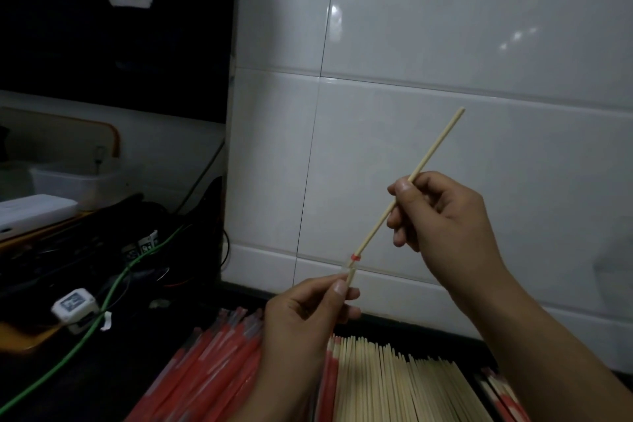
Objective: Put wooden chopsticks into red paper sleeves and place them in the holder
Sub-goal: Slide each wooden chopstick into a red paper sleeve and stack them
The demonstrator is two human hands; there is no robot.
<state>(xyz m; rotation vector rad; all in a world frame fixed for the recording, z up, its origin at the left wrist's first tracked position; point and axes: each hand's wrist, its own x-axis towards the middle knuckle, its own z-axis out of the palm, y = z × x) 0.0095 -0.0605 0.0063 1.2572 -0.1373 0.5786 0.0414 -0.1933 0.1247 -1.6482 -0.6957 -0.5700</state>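
Both hands — left hand (308, 312), right hand (442, 216) — pinch one chopstick (435, 151).

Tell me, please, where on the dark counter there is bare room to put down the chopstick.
Bare dark counter shows between the green cable and the red sleeves. The front is crowded: sleeves beside the bare chopsticks. The back left is cluttered with wires.

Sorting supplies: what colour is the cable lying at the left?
Green cable, clearest in the head view.
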